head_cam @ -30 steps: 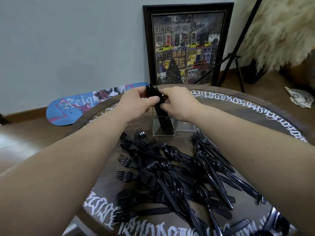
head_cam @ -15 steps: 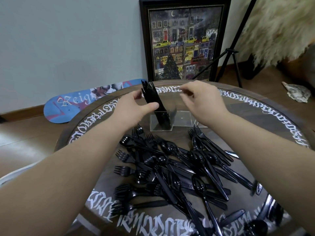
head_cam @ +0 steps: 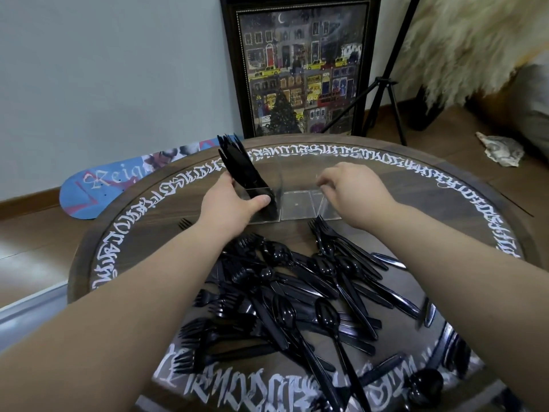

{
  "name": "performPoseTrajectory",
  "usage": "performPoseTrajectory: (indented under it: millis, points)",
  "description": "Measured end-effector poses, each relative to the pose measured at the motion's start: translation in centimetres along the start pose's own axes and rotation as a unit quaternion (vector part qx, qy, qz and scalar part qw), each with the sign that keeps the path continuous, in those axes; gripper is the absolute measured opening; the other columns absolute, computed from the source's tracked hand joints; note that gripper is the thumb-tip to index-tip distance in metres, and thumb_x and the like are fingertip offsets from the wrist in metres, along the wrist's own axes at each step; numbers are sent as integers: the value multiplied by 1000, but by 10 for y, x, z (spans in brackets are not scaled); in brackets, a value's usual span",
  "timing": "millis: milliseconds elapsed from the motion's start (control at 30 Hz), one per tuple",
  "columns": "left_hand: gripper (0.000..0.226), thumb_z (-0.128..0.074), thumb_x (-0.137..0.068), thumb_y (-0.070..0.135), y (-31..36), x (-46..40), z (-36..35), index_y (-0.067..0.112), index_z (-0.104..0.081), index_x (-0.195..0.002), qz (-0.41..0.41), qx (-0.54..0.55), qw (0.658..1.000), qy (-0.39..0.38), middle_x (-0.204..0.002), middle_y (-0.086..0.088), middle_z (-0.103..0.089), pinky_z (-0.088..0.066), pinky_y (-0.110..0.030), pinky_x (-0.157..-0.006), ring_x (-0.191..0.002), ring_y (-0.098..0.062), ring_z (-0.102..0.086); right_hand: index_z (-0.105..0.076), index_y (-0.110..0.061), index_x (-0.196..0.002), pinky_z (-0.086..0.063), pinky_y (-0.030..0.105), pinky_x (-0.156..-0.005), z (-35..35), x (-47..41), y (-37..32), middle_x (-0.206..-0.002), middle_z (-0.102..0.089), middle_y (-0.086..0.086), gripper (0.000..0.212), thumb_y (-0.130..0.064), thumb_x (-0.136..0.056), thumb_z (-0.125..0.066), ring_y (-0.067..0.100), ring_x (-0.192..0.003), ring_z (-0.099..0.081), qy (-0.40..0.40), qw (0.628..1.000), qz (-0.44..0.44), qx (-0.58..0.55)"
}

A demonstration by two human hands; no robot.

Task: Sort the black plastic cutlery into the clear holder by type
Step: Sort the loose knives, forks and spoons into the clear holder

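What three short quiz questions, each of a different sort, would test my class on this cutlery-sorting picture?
1. True or false: the middle compartment of the clear holder holds spoons.
2. Which hand grips the holder's filled compartment? A left hand B right hand
3. Fill in: the loose cutlery pile lies on a round ____.

Key: 1 false; 2 A; 3 table
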State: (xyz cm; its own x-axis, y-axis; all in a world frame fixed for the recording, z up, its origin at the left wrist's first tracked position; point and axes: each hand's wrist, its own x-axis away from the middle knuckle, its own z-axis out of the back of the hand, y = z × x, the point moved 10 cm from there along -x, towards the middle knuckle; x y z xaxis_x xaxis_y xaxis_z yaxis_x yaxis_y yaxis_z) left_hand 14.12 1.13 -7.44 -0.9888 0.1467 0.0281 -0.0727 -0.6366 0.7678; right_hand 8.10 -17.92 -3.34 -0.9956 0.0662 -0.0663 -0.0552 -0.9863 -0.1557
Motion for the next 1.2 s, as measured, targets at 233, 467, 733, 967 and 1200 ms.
performPoseTrajectory:
  millis: [233, 467, 733, 967, 1200]
  points:
    - [73, -76, -77, 38, -6, -3, 1, 20, -43, -140, 5, -16, 1000, -7, -138, 0, -53, -41, -31, -98, -122, -21, -51, -54, -15, -129, -46, 38, -87, 3, 7, -2, -118, -59, 11, 33, -25, -98, -48, 29, -106, -55, 16, 1000, 14, -13]
    - [87, -72, -80, 42, -9, 33, 16, 16, -28, -150, 0, -39, 999, 18, -150, -2, -39, -31, -33, -110, -136, -19, -39, -46, -17, -138, -39, 32, -99, 33, 72, 34, -136, -52, 2, 49, -22, -91, -59, 19, -123, -49, 135, 987, -35, -81]
    - [60, -69, -83, 38, 0, 131, -13, 24, -48, -138, -137, -165, 976, -37, -148, 1, -38, -27, -34, -112, -138, -16, -32, -71, -15, -108, -45, 35, -88, -21, 165, 37, -106, -69, 5, 22, -14, -90, -59, 26, -103, -59, 10, 995, -27, -91]
    - [52, -51, -89, 55, 3, 203, -74, 43, -42, -138, -243, -322, 891, -207, -158, 7, -19, -7, -57, -117, -148, -20, 6, -66, -29, -115, -39, 30, -84, -32, 200, 34, -107, -60, -5, 25, -29, -92, -56, 16, -103, -47, -55, 995, -3, -79]
    - [58, -49, -93, 46, -27, 205, -69, 45, -25, -146, -155, -397, 884, -193, -160, 6, -5, -4, -58, -115, -147, -20, 13, -56, -24, -131, -40, 35, -96, -77, 196, 13, -120, -51, 3, 40, -40, -96, -49, 25, -114, -40, -82, 997, 2, -17]
